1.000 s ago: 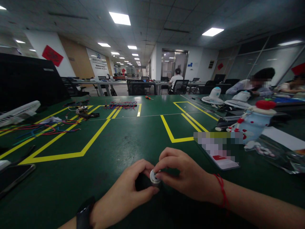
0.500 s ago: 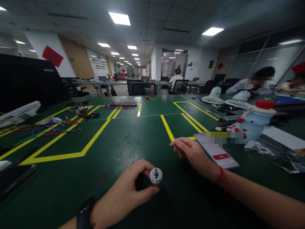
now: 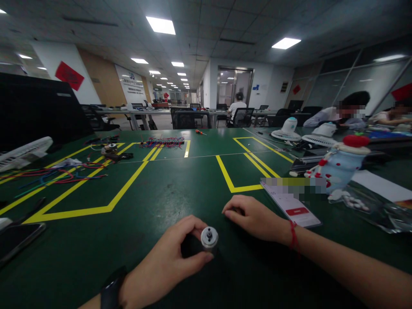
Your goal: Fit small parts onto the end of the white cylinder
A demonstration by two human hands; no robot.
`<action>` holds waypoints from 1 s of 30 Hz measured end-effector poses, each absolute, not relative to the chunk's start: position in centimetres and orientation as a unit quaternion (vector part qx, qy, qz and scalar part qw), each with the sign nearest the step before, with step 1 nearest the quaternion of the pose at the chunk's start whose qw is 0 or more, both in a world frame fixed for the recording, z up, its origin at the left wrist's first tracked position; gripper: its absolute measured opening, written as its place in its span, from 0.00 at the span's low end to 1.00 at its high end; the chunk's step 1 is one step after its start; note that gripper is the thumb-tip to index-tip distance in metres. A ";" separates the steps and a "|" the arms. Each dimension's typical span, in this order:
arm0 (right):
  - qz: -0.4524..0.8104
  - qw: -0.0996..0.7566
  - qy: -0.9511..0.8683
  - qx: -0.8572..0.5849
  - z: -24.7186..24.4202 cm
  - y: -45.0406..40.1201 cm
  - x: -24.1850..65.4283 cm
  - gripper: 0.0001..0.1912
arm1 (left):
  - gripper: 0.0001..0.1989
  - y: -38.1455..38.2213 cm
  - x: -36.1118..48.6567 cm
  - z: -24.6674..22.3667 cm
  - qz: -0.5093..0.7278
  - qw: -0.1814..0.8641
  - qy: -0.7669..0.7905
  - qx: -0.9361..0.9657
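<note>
A short silver metal cylinder (image 3: 209, 241), which looks like a small electric motor, stands with its shaft end facing up. My left hand (image 3: 177, 251) grips its side between thumb and fingers; the lower part of the cylinder is dim. To the right, my right hand (image 3: 249, 216) hovers low over or rests on the green table, I cannot tell which. Its fingers are curled, thumb and index tips close together, and nothing shows at the tips. Just beyond that wrist lies a phone (image 3: 296, 208) with a lit screen and a red button.
Yellow tape lines (image 3: 77, 213) mark the green table (image 3: 174, 184). Loose wires (image 3: 69, 175), a wire bundle (image 3: 164, 142) and a screwdriver (image 3: 201, 132) lie farther off. At right stand a light-blue cup (image 3: 344, 167) and small fans (image 3: 287, 131). A dark phone (image 3: 22, 240) is at left.
My right hand has drawn back from beside the phone, toward me and slightly left, and its fingers have curled more. My left hand stays on the silver cylinder.
</note>
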State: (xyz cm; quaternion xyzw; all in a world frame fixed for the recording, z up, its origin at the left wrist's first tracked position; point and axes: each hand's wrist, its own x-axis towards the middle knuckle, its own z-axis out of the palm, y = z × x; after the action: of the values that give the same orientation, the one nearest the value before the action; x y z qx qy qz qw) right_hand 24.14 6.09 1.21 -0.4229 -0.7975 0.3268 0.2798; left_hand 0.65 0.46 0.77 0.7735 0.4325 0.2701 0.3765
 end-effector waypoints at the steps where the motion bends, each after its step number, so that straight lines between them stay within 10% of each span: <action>1: 0.286 0.254 -0.838 -0.389 1.7 5.5 23.7 0.06 | 0.10 0.5 0.7 0.8 0.271 0.374 0.433 0.774; 14: 0.289 0.375 -0.817 -0.330 3.1 2.9 21.9 0.04 | 0.10 0.6 0.5 0.5 0.273 0.371 0.429 0.777; 22: 0.269 0.169 -0.896 -0.311 1.1 3.7 24.0 0.04 | 0.10 0.6 0.6 1.0 0.272 0.380 0.431 0.772; 30: 0.384 0.222 -0.831 -0.335 1.6 4.5 24.6 0.06 | 0.10 0.6 0.6 0.8 0.269 0.376 0.433 0.774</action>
State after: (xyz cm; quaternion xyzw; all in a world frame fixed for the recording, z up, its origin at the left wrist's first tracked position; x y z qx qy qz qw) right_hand 24.59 4.50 1.56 -0.3353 -0.8311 0.3842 0.2219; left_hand 0.63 0.58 0.77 0.7737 0.4329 0.2689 0.3764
